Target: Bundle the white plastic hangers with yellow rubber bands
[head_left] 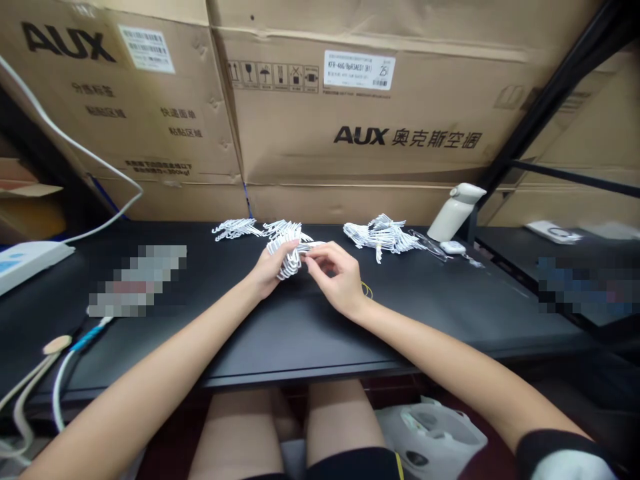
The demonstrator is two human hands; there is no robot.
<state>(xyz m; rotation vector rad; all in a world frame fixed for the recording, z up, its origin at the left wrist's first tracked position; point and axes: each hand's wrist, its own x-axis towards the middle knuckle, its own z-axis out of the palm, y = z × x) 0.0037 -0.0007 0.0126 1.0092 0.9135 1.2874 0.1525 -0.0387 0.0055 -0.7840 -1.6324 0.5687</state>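
A bundle of thin white wire hooks (290, 267) is gripped in my left hand (270, 270), with the thumb laid over the top and the curved ends toward me. At its right side, my right hand (337, 277) has thumb and forefinger pinched at the wires; the exact contact is partly hidden by the fingers. Just behind my left hand, more white wire hooks (283, 229) lie on the black table (280, 340). A similar pile (235, 229) is further left, and a larger heap (383, 237) rests to the right. A yellow band (367, 290) shows beside my right wrist.
Large cardboard boxes (400, 160) stand along the back. At the right rear are a white bottle (457, 210) and a small white case (452, 247). A white power strip (37, 263) and a blurred-out object (140, 280) with a cable are left. A plastic bag (435, 437) sits below the table edge.
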